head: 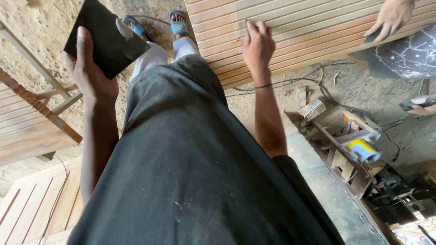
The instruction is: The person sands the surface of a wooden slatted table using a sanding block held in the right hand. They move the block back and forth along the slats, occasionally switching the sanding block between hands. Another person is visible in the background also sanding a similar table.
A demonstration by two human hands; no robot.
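The left hand (91,75) grips a black square sheet (105,38), probably sandpaper, thumb laid along its face and fingers curled behind, holding it in the air above the dirt floor (41,31) off the left of the body. The sheet's far corner reaches toward the sandalled feet (156,26) and touches nothing else. The right hand (258,45) presses down on a slatted wooden panel (309,31), fingers bent over something small and dark that I cannot make out clearly; it sits near the panel's front edge, toward its left corner. The panel runs away to the right, where another person's hand (391,17) rests on its far right part beside a dark cracked-pattern slab (406,56). Between the panel's front edge and the person's body lies a strip of bare floor crossed by cables (313,79). To the right, a cluttered bench (345,145) with a yellow tin (362,149) crowds the way. To the left stand more wooden panels (25,131), leaving a narrow gap of floor.
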